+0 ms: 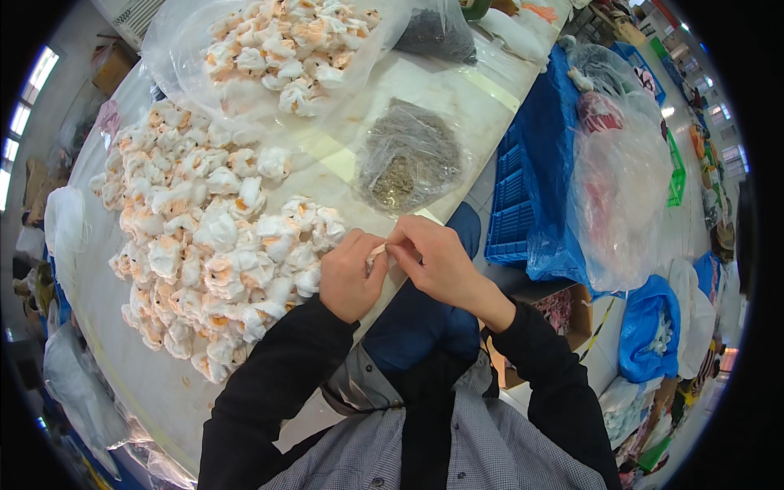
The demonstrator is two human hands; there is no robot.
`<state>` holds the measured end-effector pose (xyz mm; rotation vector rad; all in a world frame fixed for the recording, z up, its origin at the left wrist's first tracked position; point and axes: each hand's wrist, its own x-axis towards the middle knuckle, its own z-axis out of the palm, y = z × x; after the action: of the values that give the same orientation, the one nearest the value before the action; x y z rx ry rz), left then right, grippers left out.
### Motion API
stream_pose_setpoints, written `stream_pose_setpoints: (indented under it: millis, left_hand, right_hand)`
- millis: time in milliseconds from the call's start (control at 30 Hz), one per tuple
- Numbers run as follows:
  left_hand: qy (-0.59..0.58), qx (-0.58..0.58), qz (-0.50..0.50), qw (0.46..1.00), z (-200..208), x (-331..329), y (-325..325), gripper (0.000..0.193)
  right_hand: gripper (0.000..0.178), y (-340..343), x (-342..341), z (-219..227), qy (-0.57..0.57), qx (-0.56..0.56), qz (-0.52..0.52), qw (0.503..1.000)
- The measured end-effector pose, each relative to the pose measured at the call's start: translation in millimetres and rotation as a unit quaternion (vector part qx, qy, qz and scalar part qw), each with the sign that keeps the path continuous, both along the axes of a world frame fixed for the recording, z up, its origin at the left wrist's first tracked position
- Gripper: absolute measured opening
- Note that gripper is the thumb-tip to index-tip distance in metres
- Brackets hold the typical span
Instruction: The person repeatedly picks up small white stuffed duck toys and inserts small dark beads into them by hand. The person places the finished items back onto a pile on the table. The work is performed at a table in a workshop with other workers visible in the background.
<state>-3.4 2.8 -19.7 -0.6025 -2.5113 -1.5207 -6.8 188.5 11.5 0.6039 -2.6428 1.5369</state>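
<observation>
Just over the table's near edge, my left hand point(349, 275) and my right hand point(437, 263) meet with fingers pinched. Between them is a small pale peach piece point(376, 252), perhaps fabric, mostly covered by the fingers. Left of my hands a large heap of fluffy white-and-peach plush pieces point(216, 269) spreads over the table point(184, 412). Beyond my hands lies a clear plastic bag point(408, 159) of small brownish bits too fine to make out.
An open clear bag point(175, 57) with more plush pieces lies at the far left. Behind stands a bag of dark material point(437, 34). To the right, a blue crate point(513, 200) holds stuffed plastic bags point(621, 196). A cardboard box point(580, 318) sits below it, near a blue sack point(649, 331).
</observation>
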Motion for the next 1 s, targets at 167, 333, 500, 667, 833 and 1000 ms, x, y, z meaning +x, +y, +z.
stream_pose_setpoints:
  millis: [167, 333, 500, 667, 833, 1000]
  left_hand:
    - [0.022, -0.018, -0.013, 1.000, -4.8, 1.1, -0.6, 0.016]
    - [0.038, -0.015, -0.016, 0.999, -5.4, 1.3, 0.0, 0.016]
    - [0.052, -0.001, -0.014, 0.999, -7.8, 0.3, -0.5, 0.015]
    - [0.046, 0.008, -0.023, 0.999, -7.2, 2.3, 1.4, 0.012]
    - [-0.005, 0.035, -0.028, 0.999, -3.4, 5.7, -1.9, 0.019]
    - [-0.022, 0.106, 0.024, 0.994, 13.8, 8.1, -3.3, 0.054]
  right_hand:
    - [0.010, 1.9, 1.4, -3.2, 0.009, 0.007, 0.019, 1.000]
    - [0.011, 3.1, 3.4, -0.3, 0.008, 0.010, 0.022, 1.000]
    - [0.010, 3.9, 2.2, -0.8, -0.006, 0.021, 0.025, 0.999]
    - [0.010, 4.7, 6.3, 4.0, -0.009, 0.030, -0.009, 0.999]
    - [0.011, 7.2, 1.4, 25.6, 0.010, 0.102, 0.015, 0.995]
    - [0.007, 7.0, -38.5, 60.8, 0.134, 0.156, 0.033, 0.978]
